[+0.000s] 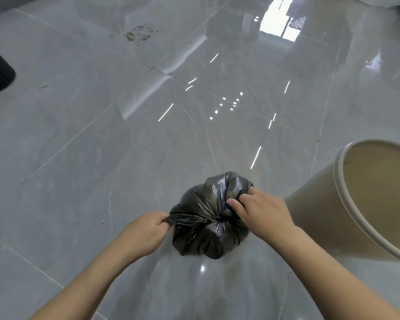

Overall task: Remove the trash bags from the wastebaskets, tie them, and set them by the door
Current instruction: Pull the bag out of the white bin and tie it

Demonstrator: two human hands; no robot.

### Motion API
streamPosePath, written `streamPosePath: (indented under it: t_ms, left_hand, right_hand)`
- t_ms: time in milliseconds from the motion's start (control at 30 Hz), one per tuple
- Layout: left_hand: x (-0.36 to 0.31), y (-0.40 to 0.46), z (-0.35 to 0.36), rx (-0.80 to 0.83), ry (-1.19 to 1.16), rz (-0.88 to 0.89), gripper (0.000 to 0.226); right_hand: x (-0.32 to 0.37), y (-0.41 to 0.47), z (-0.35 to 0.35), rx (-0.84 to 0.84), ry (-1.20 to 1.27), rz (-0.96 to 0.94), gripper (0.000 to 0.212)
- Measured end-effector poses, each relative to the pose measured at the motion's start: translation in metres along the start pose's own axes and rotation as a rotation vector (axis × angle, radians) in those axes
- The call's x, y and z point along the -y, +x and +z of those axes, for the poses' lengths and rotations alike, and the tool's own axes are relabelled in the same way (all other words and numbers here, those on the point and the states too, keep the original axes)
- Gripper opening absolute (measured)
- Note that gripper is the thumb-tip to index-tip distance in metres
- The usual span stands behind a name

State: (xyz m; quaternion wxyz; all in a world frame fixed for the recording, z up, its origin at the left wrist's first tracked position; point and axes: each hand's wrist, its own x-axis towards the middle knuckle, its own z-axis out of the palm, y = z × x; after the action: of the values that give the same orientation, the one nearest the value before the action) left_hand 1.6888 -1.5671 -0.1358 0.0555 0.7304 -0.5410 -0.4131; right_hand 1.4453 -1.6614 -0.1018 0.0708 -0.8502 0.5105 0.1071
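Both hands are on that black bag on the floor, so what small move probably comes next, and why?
Probably pull the two ends apart to cinch the knot. The left hand pinches a twisted tail of the black bag, the right hand grips the other side, and the plastic already gathers at the middle.

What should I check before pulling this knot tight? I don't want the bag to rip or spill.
1. Left hand pinches the twisted tail: ok.
2. Right hand grips the other bunch of plastic: ok.
3. Black trash bag out of the beige wastebasket, resting on the floor: ok.
4. Neck gathered at the middle: ok.
5. Knot finished: cannot tell.
6. Holes in the plastic: cannot tell.
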Motion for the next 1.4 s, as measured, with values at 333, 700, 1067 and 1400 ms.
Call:
streamPosePath:
  t_ms: [333, 700, 1067, 1400]
  left_hand:
    - [-0.068, -0.025, -0.029, -0.147, 0.475, 0.806, 0.02]
    - [-0.077, -0.019, -0.043, -0.252, 0.265, 0.866, 0.02]
    - [-0.07, -0.033, -0.039, -0.257, 0.32, 0.874, 0.019]
    - [-0.057, -0.017, -0.039, -0.387, 0.029, 0.562, 0.03]
  right_hand:
    - [0.009, 0.0, -0.004, 0.405, 2.116, 0.625, 0.03]
    - [0.03, 0.0, 0.001, 0.282, 1.851, 0.425, 0.044]
    - [0.041, -0.007, 0.01, 0.278, 1.633, 0.256, 0.058]
    - [0.033, -0.005, 0.013, 0.197, 0.859, 0.057, 0.031]
